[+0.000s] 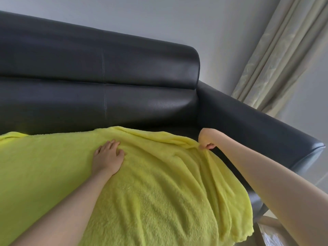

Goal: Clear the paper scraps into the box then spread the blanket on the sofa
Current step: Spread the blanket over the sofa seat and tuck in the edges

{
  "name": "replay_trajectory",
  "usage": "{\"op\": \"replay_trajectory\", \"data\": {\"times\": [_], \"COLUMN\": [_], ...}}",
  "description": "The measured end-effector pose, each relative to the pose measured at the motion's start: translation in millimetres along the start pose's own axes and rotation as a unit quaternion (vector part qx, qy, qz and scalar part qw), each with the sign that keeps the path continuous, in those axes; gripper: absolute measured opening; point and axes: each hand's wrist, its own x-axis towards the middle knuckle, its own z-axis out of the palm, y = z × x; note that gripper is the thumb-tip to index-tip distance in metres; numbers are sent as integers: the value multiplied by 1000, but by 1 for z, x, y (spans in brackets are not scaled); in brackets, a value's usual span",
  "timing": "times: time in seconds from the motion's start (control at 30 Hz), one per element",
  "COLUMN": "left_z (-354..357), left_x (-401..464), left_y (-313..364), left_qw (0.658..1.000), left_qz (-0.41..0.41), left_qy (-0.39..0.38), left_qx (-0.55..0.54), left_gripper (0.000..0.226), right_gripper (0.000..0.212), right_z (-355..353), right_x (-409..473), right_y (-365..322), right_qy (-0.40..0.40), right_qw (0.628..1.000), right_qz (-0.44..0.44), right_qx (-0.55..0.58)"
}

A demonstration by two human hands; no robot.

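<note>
Yellow-green fleece blanket (159,183) lies over the seat of a black leather sofa (106,68), its right side bunched in folds near the armrest. Left hand (108,157) rests flat on the blanket, fingers straight. Right hand (206,142) pinches the blanket's folded edge, fingers curled on it. Behind: plain grey wall (159,20), pale curtain (276,55) at right.

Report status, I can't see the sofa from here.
Left hand flat on blanket. Right hand pinching its edge. Blanket on sofa, bunched at right. Nothing in the way.
</note>
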Motion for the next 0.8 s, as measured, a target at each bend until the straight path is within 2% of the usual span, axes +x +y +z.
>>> {"op": "replay_trajectory", "data": {"times": [0.07, 0.13, 0.17, 0.23, 0.37, 0.43, 0.47, 0.53, 0.6, 0.73, 0.8], "left_z": [-5, -14, -19, -32, -56, -59, -59, -58, -59, -62, -63], "left_x": [1, 1, 1, -1, -7, -9, -9, -9, -9, -3, 0], "left_y": [-14, -37, -51, -81, -144, -159, -160, -157, -154, -147, -140], "left_qw": [1000, 999, 998, 997, 994, 992, 992, 990, 989, 981, 976], "left_qz": [2, -8, -18, -43, -88, -100, -103, -108, -112, -123, -137], "left_qy": [-20, -25, -27, -38, -59, -65, -66, -65, -73, -104, -111], "left_qx": [17, 38, 49, 55, 22, 34, 42, 58, 66, 106, 130], "left_gripper": [53, 53, 53, 53, 53, 53, 54, 55, 55, 57, 56], "right_gripper": [11, 12, 12, 12, 11, 14, 22, 60, 94, 119, 122], "right_z": [-12, -22, -25, -27, -14, -4, 1, 12, 22, 29, 20], "right_x": [1, 7, 12, 21, 33, 38, 39, 37, 28, 16, 9], "right_y": [9, 15, 17, 14, -13, -31, -40, -54, -61, -61, -55], "right_qy": [183, 349, 389, 409, 393, 338, 280, 116, 12, 50, 19], "right_qw": [983, 937, 920, 909, 908, 923, 937, 966, 977, 996, 1000], "right_qz": [13, 20, 18, 16, -6, -44, -58, -79, -67, -11, 16], "right_qx": [16, 27, 35, 79, 143, 180, 199, 216, 202, 74, 0]}}
